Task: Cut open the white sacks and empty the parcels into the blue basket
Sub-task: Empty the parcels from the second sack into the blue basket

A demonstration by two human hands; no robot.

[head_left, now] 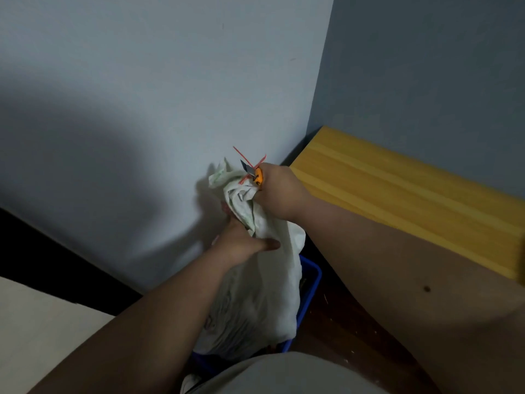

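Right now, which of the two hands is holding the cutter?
The right hand, up at the sack's bunched neck, holds the orange cutter by the red tie. The left hand only grips the sack lower down.

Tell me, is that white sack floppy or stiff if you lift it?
Probably floppy: the white sack crumples and folds where the left hand bunches its neck. It likely sags without support, since it rests in the blue basket.
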